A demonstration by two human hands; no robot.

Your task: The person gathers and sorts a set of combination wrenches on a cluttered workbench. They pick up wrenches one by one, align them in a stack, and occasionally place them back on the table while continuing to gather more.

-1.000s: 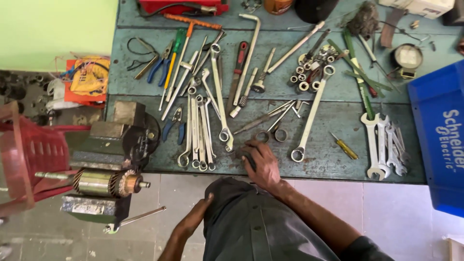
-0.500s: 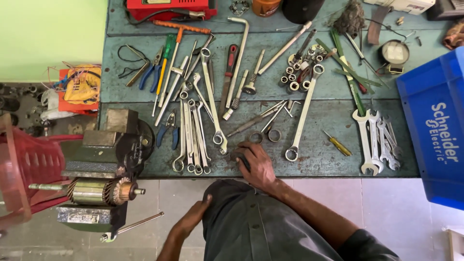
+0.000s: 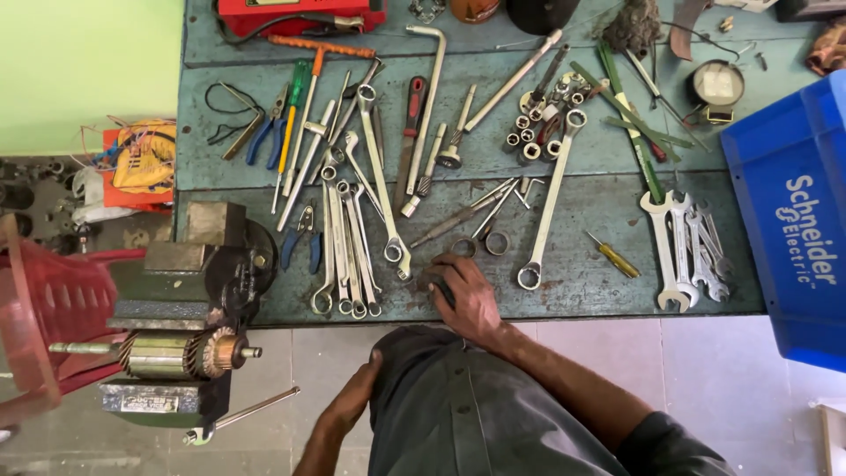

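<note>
Steel spanners [image 3: 348, 256] and rings [image 3: 480, 244] crowd the right hand [image 3: 465, 295].

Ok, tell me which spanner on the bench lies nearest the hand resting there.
The long ring spanner, alone, its ring end just right of the right hand; the others lie bunched farther off.

The right hand [image 3: 467, 295] reaches forward from a bent, bare forearm, palm down, fingers [image 3: 441, 273] curled loosely together. The left hand [image 3: 357, 397] hangs low against the person's own clothed waist, fingers pointing up, arm bent.
</note>
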